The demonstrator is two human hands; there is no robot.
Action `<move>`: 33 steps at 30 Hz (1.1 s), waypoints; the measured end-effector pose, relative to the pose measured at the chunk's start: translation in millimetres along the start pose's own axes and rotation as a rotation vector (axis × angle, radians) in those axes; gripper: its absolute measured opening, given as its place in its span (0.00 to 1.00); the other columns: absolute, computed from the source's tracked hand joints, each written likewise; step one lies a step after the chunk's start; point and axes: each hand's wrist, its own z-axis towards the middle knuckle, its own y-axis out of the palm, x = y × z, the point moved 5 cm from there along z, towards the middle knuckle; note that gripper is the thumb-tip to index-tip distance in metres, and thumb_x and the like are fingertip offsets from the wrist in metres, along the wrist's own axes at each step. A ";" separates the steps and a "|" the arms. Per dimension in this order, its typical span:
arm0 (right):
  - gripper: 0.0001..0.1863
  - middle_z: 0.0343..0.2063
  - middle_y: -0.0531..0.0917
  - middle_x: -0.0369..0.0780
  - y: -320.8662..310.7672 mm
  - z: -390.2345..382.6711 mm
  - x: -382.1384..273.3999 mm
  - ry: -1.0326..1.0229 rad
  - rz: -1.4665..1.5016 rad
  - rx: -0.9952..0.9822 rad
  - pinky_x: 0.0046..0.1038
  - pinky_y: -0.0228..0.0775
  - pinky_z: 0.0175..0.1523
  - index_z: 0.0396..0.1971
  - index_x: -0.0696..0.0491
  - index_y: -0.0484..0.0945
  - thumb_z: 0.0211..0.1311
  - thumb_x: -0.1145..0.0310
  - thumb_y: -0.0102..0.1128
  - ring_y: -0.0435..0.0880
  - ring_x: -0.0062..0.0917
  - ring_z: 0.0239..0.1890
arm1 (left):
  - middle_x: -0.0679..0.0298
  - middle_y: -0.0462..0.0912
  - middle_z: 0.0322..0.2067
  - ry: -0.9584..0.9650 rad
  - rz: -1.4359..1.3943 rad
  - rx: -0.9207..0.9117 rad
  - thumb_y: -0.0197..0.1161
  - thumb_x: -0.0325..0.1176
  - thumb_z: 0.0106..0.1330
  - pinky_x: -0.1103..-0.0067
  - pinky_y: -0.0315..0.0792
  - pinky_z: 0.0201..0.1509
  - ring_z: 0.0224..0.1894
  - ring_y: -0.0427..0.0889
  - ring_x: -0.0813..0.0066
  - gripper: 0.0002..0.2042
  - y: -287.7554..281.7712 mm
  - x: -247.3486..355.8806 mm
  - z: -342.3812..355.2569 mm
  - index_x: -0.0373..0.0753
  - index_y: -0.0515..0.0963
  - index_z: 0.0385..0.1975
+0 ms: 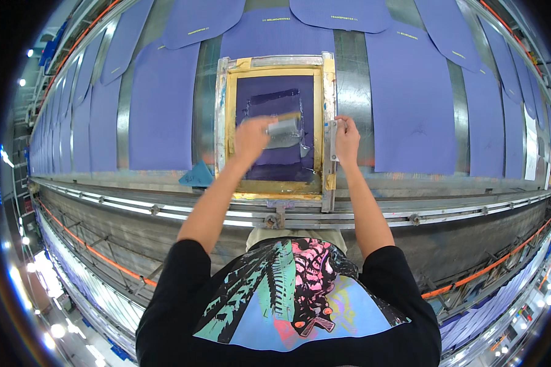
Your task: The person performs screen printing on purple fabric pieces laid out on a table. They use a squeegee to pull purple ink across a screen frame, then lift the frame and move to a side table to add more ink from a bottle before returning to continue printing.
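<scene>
A screen-printing frame (pixel 329 85), its inner edge lined with yellow tape, lies flat over a purple sheet in front of me. My left hand (pixel 251 140) is closed around a squeegee (pixel 283 127) above the dark mesh (pixel 269 87). The squeegee's blade looks grey and is slightly smeared by motion. Glossy ink streaks (pixel 303 148) show on the mesh beside it. At the frame's right side, my right hand (pixel 348 140) has its fingers curled on the metal side bar; the exact grip is partly hidden.
Several purple cut sheets (pixel 413 110) lie in rows along the long metal table (pixel 354 79), left and right. A steel rail (pixel 379 217) runs along its near edge. A blue scrap (pixel 197 175) lies left of the frame. Orange pipes (pixel 471 278) run behind me.
</scene>
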 end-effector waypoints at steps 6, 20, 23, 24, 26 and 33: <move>0.10 0.16 0.70 0.36 4.0 -1.3 4.2 -0.050 -0.014 -0.018 0.33 0.61 0.31 0.47 0.52 0.83 0.77 0.66 0.54 0.66 0.21 0.20 | 0.60 0.90 0.43 -0.074 0.215 -0.088 0.65 0.27 0.59 0.63 0.81 0.50 0.43 0.88 0.53 0.18 -0.7 -9.9 64.1 0.56 0.90 0.45; 0.10 0.21 0.72 0.35 21.2 -16.2 -62.1 -0.095 -0.012 -0.048 0.31 0.64 0.34 0.46 0.50 0.83 0.77 0.64 0.55 0.67 0.21 0.25 | 0.67 0.87 0.55 0.296 0.068 0.097 0.67 0.21 0.54 0.65 0.76 0.64 0.60 0.83 0.61 0.24 -19.2 -4.7 -124.8 0.47 0.86 0.53; 0.10 0.21 0.72 0.35 73.9 -43.8 -94.4 -0.179 0.002 -0.042 0.31 0.64 0.33 0.47 0.50 0.83 0.78 0.64 0.54 0.67 0.21 0.24 | 0.67 0.84 0.60 0.194 -0.019 0.024 0.66 0.20 0.53 0.63 0.71 0.71 0.65 0.79 0.61 0.28 -69.3 -46.9 -133.5 0.49 0.84 0.57; 0.10 0.21 0.72 0.36 107.8 -58.5 -105.3 -0.208 0.000 -0.028 0.31 0.64 0.33 0.47 0.50 0.83 0.78 0.64 0.54 0.68 0.21 0.25 | 0.67 0.84 0.60 0.167 -0.022 0.017 0.66 0.20 0.53 0.63 0.71 0.70 0.64 0.80 0.61 0.28 -89.7 -71.4 -134.9 0.49 0.84 0.57; 0.10 0.21 0.74 0.37 178.5 -86.6 -115.6 -0.245 -0.003 0.013 0.32 0.65 0.34 0.46 0.50 0.82 0.78 0.64 0.53 0.70 0.22 0.25 | 0.68 0.84 0.60 0.114 -0.035 -0.007 0.66 0.20 0.52 0.63 0.72 0.69 0.64 0.80 0.60 0.28 -128.7 -132.7 -142.3 0.49 0.84 0.56; 0.10 0.21 0.75 0.40 330.1 -144.2 -122.9 -0.181 0.016 -0.010 0.34 0.66 0.33 0.46 0.53 0.81 0.78 0.66 0.53 0.71 0.26 0.23 | 0.66 0.88 0.54 0.071 0.037 0.023 0.65 0.17 0.50 0.66 0.78 0.62 0.59 0.84 0.60 0.27 -220.0 -272.3 -157.0 0.47 0.87 0.52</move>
